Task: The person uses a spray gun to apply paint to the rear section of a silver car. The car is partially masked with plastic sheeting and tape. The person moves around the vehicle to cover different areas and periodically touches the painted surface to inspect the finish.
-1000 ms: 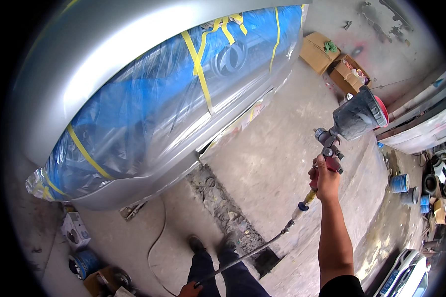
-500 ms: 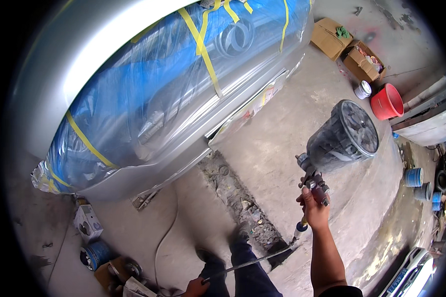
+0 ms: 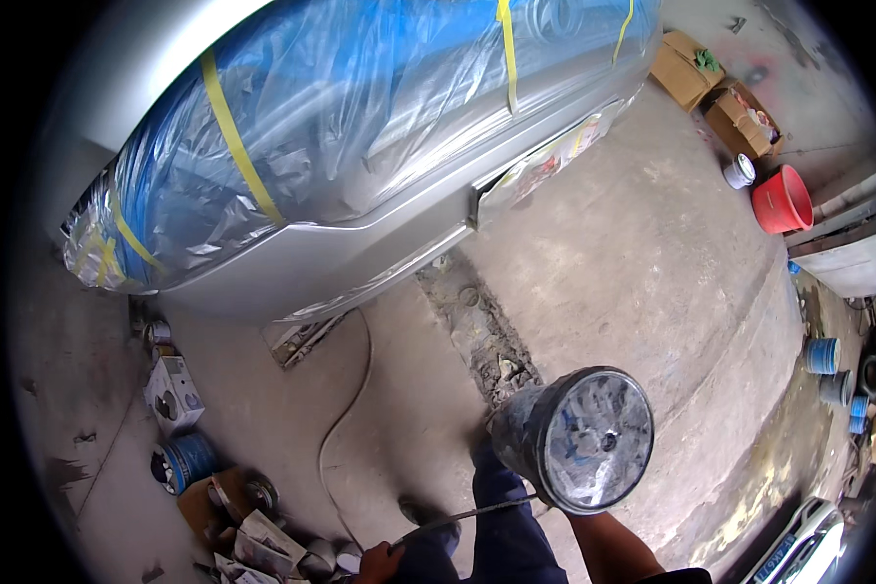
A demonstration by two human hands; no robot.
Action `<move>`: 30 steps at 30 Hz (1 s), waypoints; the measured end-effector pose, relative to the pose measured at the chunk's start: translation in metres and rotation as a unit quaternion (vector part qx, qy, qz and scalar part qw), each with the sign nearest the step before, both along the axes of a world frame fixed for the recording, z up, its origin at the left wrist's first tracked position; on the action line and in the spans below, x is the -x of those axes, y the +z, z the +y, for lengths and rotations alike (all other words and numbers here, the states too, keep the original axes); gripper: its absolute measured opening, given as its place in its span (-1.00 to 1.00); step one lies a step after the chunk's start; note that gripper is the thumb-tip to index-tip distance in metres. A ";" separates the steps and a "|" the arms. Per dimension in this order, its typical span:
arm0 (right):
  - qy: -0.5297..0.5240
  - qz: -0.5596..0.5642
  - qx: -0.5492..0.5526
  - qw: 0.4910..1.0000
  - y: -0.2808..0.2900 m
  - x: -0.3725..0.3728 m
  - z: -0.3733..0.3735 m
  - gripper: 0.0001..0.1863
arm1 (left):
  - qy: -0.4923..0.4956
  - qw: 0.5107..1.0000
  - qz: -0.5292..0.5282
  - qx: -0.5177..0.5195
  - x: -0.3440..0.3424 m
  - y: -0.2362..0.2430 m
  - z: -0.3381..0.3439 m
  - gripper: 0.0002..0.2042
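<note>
In front of my legs I hold up a spray gun by my right hand, its big dark cup (image 3: pixel 599 440) with a paint-smeared round lid facing me. The cup hides the gun body and the right fingers; only the wrist and forearm (image 3: pixel 613 550) show below it. At the bottom edge, my left hand (image 3: pixel 379 563) is closed around a thin grey air hose (image 3: pixel 472 511), which runs right toward the gun and left across the floor. Ahead stands a silver car body panel (image 3: pixel 380 238), the area above it covered with clear-blue plastic sheeting (image 3: pixel 311 127) and yellow tape strips.
A debris-filled trench (image 3: pixel 477 321) cuts the concrete floor near my feet. At left lie a white box (image 3: pixel 173 394), a blue can (image 3: pixel 187 461) and clutter. Cardboard boxes (image 3: pixel 689 70) and a red bucket (image 3: pixel 783 200) stand far right; blue pails (image 3: pixel 822 355) line the right.
My right hand has brought the spray gun down and left, nearer my body, and its cup lid now faces me. The view has shifted, with the car higher in it. My left hand stays on the hose.
</note>
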State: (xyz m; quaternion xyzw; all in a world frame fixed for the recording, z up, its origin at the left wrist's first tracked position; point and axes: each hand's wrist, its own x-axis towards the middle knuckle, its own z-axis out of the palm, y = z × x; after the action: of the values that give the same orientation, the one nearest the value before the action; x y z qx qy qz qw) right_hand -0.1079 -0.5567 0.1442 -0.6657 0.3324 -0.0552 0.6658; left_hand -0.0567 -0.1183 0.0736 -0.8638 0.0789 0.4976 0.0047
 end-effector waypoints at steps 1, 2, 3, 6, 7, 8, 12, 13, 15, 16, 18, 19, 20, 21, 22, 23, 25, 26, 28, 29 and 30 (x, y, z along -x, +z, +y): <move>-0.004 -0.003 0.012 1.000 -0.009 0.005 0.018 -0.68 | -0.012 1.000 0.002 0.002 0.005 -0.005 0.015 -0.48; -0.018 -0.013 0.037 0.999 -0.024 0.009 0.035 -0.67 | -0.007 1.000 0.001 0.001 0.008 0.002 0.020 -0.50; -0.037 -0.025 0.072 0.996 -0.039 0.011 0.046 -0.67 | -0.003 1.000 0.000 0.001 0.011 0.008 0.020 -0.53; -0.131 -0.060 0.174 0.974 -0.075 0.011 0.066 -0.65 | 0.012 0.998 -0.020 0.056 0.017 0.007 0.037 -0.64; -0.174 -0.064 0.174 0.967 -0.081 0.006 0.067 -0.64 | 0.018 0.996 -0.030 0.084 0.019 0.003 0.044 -0.68; -0.217 -0.061 0.156 0.962 -0.080 -0.002 0.065 -0.63 | 0.015 0.993 -0.053 0.108 0.020 -0.002 0.050 -0.71; -0.338 -0.045 0.071 0.938 -0.086 -0.035 0.045 -0.75 | -0.012 0.975 -0.134 0.178 0.016 -0.039 0.069 -0.83; -0.351 -0.048 0.068 0.933 -0.093 -0.042 0.041 -0.75 | -0.020 0.973 -0.142 0.181 0.011 -0.048 0.072 -0.84; -0.356 -0.046 0.055 0.932 -0.114 -0.058 0.032 -0.74 | -0.007 0.965 -0.160 0.209 -0.001 -0.058 0.068 -0.85; -0.348 -0.040 0.047 0.935 -0.128 -0.065 0.028 -0.73 | 0.019 0.964 -0.169 0.205 -0.005 -0.067 0.066 -0.84; -0.327 -0.016 0.020 0.945 -0.159 -0.078 0.032 -0.75 | 0.066 0.963 -0.180 0.189 -0.012 -0.081 0.071 -0.83; -0.314 -0.027 0.003 0.949 -0.174 -0.083 0.044 -0.75 | 0.094 0.960 -0.184 0.189 -0.012 -0.094 0.083 -0.81; -0.301 -0.040 -0.015 0.953 -0.182 -0.091 0.058 -0.75 | 0.087 0.963 -0.189 0.174 -0.010 -0.096 0.093 -0.81; -0.253 -0.047 -0.054 0.965 -0.187 -0.096 0.075 -0.76 | 0.080 0.965 -0.196 0.158 -0.008 -0.093 0.102 -0.81; -0.205 -0.054 -0.091 0.973 -0.191 -0.097 0.092 -0.76 | 0.072 0.966 -0.202 0.142 -0.008 -0.089 0.113 -0.80; -0.148 -0.028 -0.115 0.982 -0.186 -0.097 0.103 -0.76 | 0.068 0.980 -0.159 0.095 -0.008 -0.086 0.125 -0.78; -0.065 -0.034 -0.187 0.980 -0.192 -0.091 0.119 -0.75 | 0.068 0.988 -0.127 0.060 -0.009 -0.069 0.126 -0.75; -0.041 -0.066 -0.233 0.969 -0.200 -0.089 0.122 -0.73 | 0.068 0.990 -0.113 0.043 -0.009 -0.063 0.126 -0.73; -0.055 -0.061 -0.234 0.969 -0.200 -0.095 0.112 -0.71 | 0.035 0.988 -0.139 0.061 -0.005 -0.069 0.138 -0.75; -0.065 -0.040 -0.209 0.975 -0.198 -0.099 0.098 -0.74 | 0.035 0.985 -0.150 0.076 -0.003 -0.068 0.130 -0.76; -0.075 -0.020 -0.183 0.980 -0.198 -0.101 0.082 -0.76 | 0.035 0.982 -0.161 0.091 -0.002 -0.069 0.123 -0.76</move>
State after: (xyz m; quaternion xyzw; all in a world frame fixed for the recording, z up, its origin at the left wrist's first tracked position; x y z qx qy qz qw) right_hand -0.0065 -0.4743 -0.0541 -0.5044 0.3726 -0.0560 0.7769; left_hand -0.0551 0.0045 0.0044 -0.9317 0.0920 0.3425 -0.0790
